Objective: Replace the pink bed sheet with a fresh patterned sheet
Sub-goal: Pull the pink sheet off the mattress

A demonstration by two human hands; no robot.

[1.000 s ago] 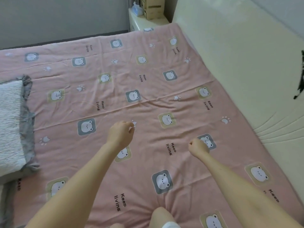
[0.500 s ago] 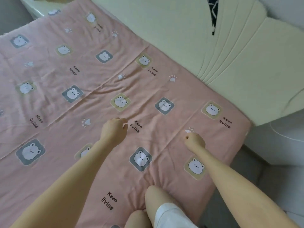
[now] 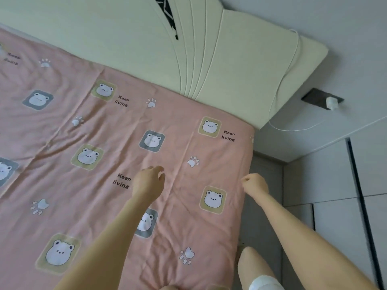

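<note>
The pink bed sheet (image 3: 117, 130), printed with bear faces, paw prints and "Keep living", lies flat on the bed with a few creases. My left hand (image 3: 149, 183) hovers over it near the right side, fingers loosely curled and holding nothing. My right hand (image 3: 256, 183) is curled into a fist right at the sheet's right edge, just beyond the mattress side. No fabric is lifted there. No other sheet is in view.
A cream padded headboard (image 3: 219, 59) runs along the far side. A white cable (image 3: 287, 72) leads to a plug at a dark wall socket (image 3: 332, 102). White cabinet fronts (image 3: 339, 185) and a grey floor strip lie to the right. My knee (image 3: 254, 266) is at the bottom.
My view and both arms have swung right, from the middle of the bed to its right corner. My right hand has passed from over the sheet to its edge.
</note>
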